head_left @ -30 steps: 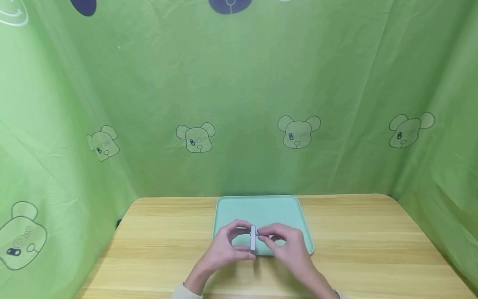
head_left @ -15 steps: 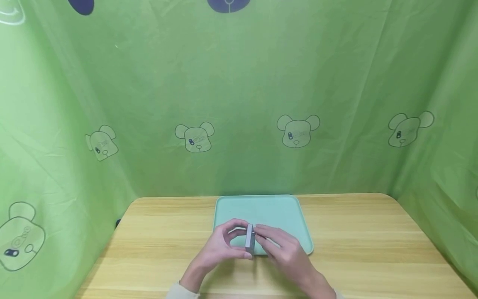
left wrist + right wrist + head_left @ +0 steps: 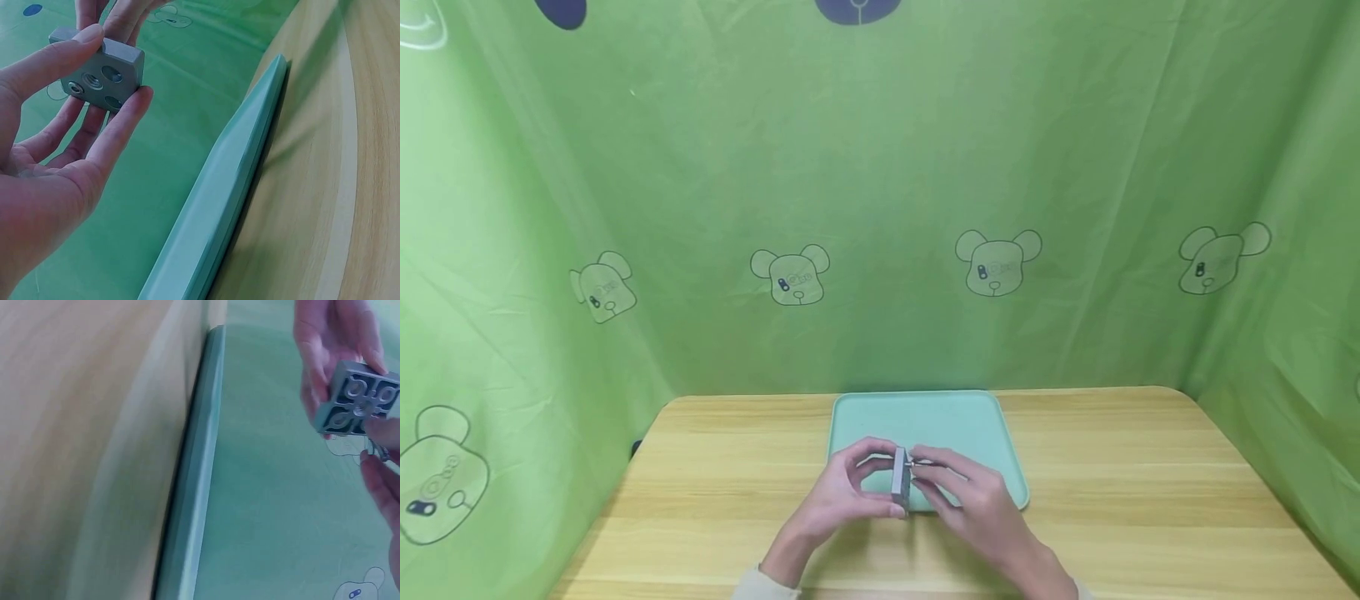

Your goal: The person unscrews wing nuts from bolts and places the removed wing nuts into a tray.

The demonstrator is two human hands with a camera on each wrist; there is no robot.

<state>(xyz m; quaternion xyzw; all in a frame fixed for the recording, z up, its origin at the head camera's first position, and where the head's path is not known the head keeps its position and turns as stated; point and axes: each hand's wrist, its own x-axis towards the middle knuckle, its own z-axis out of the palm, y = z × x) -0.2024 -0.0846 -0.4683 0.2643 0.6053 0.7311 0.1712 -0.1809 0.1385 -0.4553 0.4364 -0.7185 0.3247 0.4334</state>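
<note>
My left hand (image 3: 831, 500) holds a small grey square block (image 3: 900, 475) on edge by its rim, thumb on one side and fingers on the other. In the left wrist view, the flat face of the block (image 3: 95, 66) has several round holes, one with a metal ring or screw end in it. The right wrist view shows its recessed back, with raised round bosses. Against that back, my right hand (image 3: 981, 504) pinches a small metal screw (image 3: 379, 450) between thumb and fingers. Fingers partly cover the screw, so how far it sits in a hole cannot be told.
A mint-green tray (image 3: 925, 417) lies on the wood-grain table (image 3: 737, 467), beneath and beyond the hands. Green curtain (image 3: 880, 167) with bear-head prints hangs behind the table and along both sides.
Both hands and the block have shifted slightly left, and the block has turned a little. My right fingers have changed their grip around the screw at the block's right face.
</note>
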